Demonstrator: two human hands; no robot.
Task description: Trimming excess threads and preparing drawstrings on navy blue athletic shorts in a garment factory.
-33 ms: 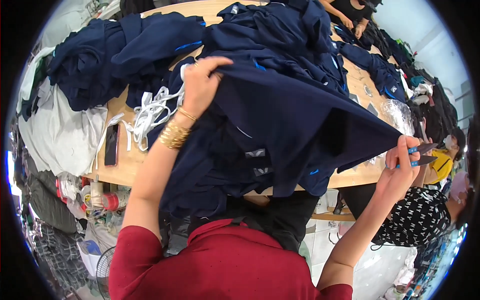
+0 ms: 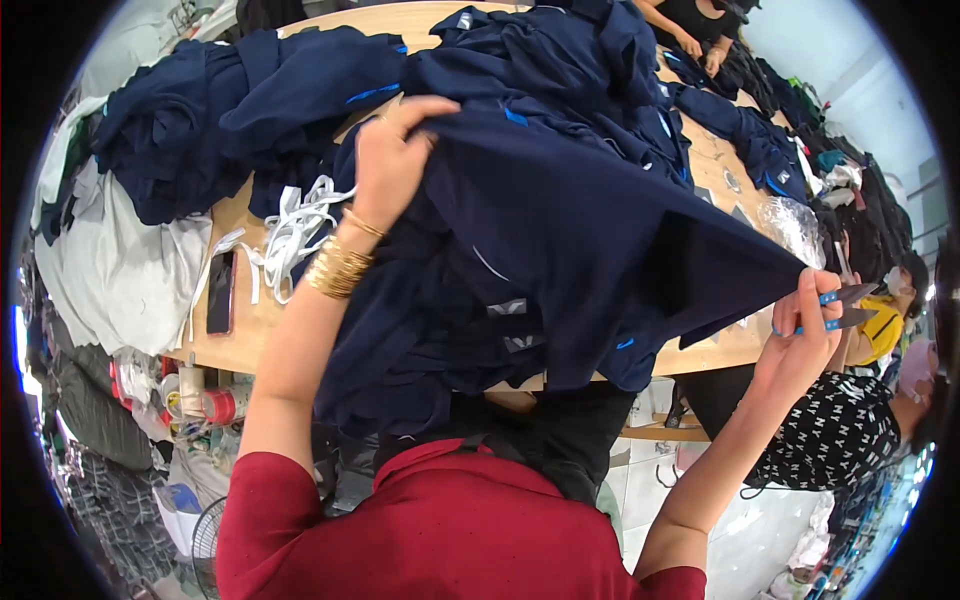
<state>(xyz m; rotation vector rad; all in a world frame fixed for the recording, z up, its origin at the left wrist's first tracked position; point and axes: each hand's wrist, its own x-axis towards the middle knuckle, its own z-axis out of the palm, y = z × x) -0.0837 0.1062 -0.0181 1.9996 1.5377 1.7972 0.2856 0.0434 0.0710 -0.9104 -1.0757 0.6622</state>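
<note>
A dark navy garment (image 2: 600, 220) is stretched between my two hands over the table. My left hand (image 2: 392, 165), with gold bangles at the wrist, has its fingers closed at the garment's far left edge. On the right, my right hand (image 2: 805, 325) pinches a pulled-out corner of the cloth. The same hand also holds small thread snips (image 2: 832, 312) with blue grips, their two dark blades apart and pointing right. Two grey patches and a thin white line show on the navy cloth below. The tips of my left fingers are partly hidden by fabric folds.
Heaps of navy garments (image 2: 180, 130) cover the far side of the wooden table (image 2: 215, 345). White cords (image 2: 300, 225) and a phone (image 2: 222, 295) lie at left. Clear plastic (image 2: 790, 225) sits at right. Other people work at the far right and right side. A fan (image 2: 207, 530) stands lower left.
My left hand has shifted slightly left and away from me, with the cloth edge there following. My right hand and the snips are nearly where they were.
</note>
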